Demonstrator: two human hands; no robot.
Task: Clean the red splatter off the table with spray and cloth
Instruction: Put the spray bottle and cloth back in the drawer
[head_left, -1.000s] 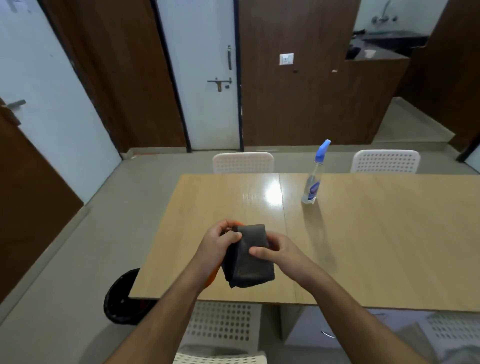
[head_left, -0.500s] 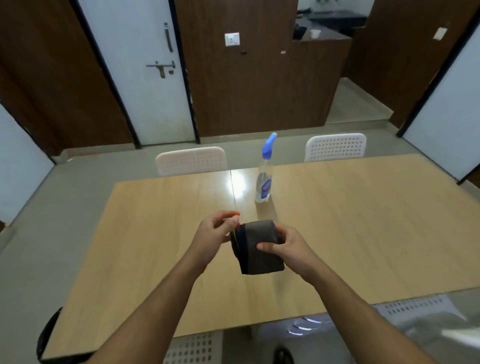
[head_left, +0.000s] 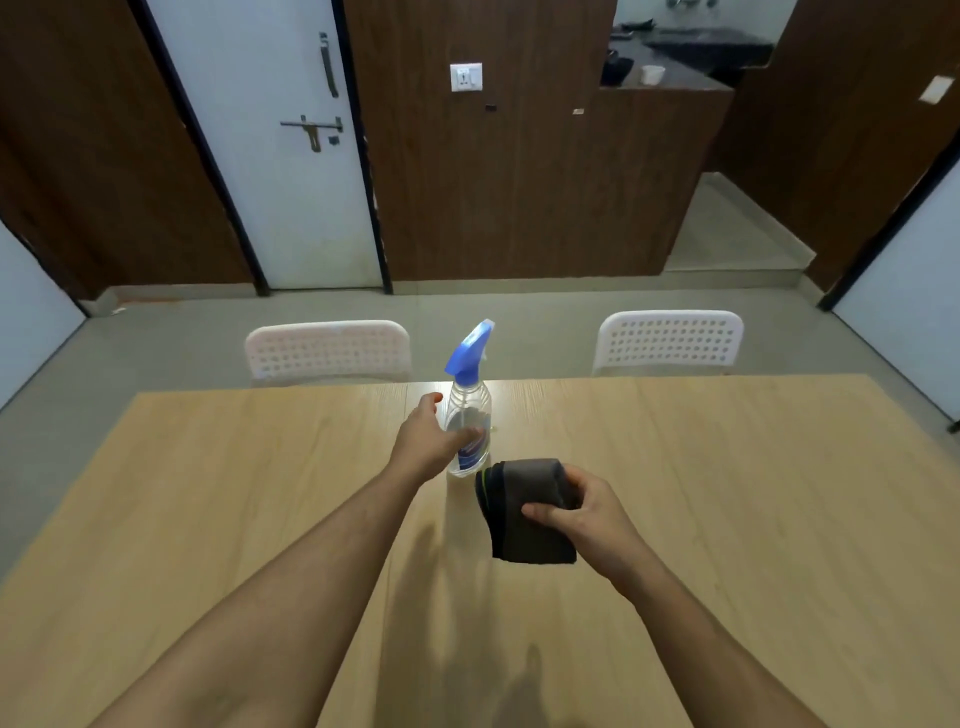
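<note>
Left hand (head_left: 423, 441): our grip spread wide at the spray bottle (head_left: 469, 410), fingertips seen through its clear body; contact we cannot tell.
Right hand (head_left: 584, 512): our grip pinches the folded cloth (head_left: 524, 512) above the surface (head_left: 727, 493).
Red splatter: we cannot find it.

Even indoor light, glare on the table (head_left: 727, 493) behind the bottle (head_left: 469, 415), soft arm shadows, edges bowed.

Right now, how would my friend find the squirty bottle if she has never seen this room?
Look at the long wooden table with two white chairs behind it. Near its far edge stands the spray bottle, upright, just beyond the dark cloth. It is clear with a blue trigger top.
</note>
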